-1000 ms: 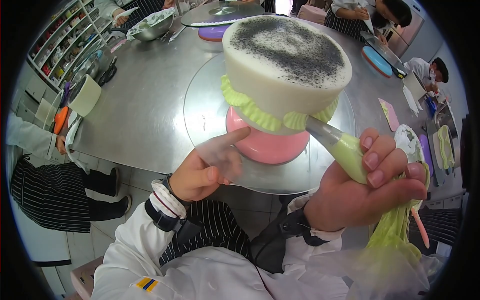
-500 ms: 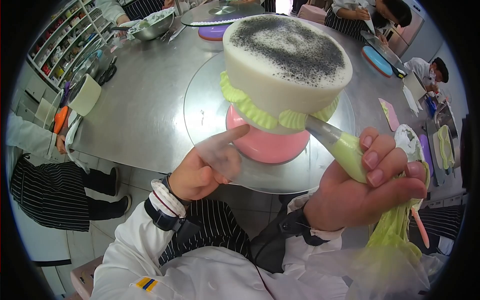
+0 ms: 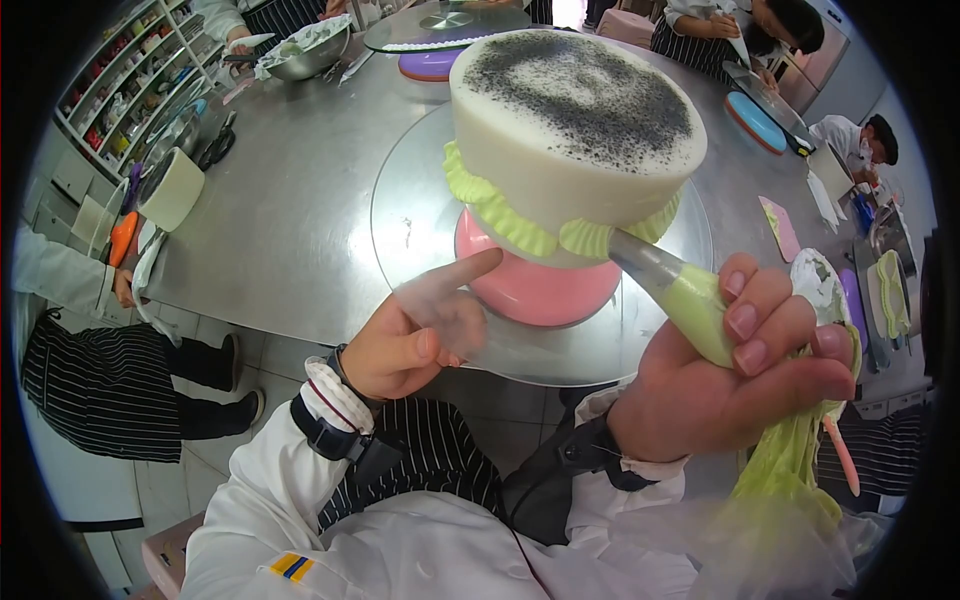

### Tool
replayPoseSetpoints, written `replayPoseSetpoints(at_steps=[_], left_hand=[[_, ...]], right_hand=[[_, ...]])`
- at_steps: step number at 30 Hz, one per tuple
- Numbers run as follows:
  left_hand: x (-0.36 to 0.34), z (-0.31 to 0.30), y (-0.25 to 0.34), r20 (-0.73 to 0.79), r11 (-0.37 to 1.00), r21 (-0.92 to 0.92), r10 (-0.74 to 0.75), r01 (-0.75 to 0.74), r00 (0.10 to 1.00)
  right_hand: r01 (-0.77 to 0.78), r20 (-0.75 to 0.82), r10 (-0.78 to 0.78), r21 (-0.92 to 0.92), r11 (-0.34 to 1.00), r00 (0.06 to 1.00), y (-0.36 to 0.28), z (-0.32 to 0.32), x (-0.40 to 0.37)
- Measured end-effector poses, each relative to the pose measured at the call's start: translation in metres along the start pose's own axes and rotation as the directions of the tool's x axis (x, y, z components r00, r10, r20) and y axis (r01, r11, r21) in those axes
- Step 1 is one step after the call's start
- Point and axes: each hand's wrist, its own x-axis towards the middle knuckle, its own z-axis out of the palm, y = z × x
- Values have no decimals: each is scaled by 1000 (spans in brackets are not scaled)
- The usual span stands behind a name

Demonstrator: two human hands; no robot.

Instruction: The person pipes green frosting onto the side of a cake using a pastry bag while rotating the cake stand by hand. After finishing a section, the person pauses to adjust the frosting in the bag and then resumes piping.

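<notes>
Green cream filled the piping bag (image 3: 695, 305) gripped tight in the right hand (image 3: 740, 380), its tip touching the frill (image 3: 500, 215) at the foot of the cake (image 3: 575, 130) on its pink stand (image 3: 535, 285). The left hand (image 3: 415, 335) held nothing, forefinger stretched over the glass turntable (image 3: 410, 215), other fingers curled.

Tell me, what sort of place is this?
Probably a cake-decorating class: a round white cake with a dark-speckled top on a glass turntable, a clear piping bag of pale green cream in the right hand, and people in striped aprons around a large stainless-steel table.
</notes>
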Motion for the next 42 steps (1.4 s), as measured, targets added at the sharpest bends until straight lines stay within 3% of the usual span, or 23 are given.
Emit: replayPoseSetpoints(at_steps=[42], left_hand=[[-2, -2, 0, 1, 993, -119, 20, -20, 1000]], right_hand=[[31, 19, -31, -17, 999, 999, 1, -1, -2]])
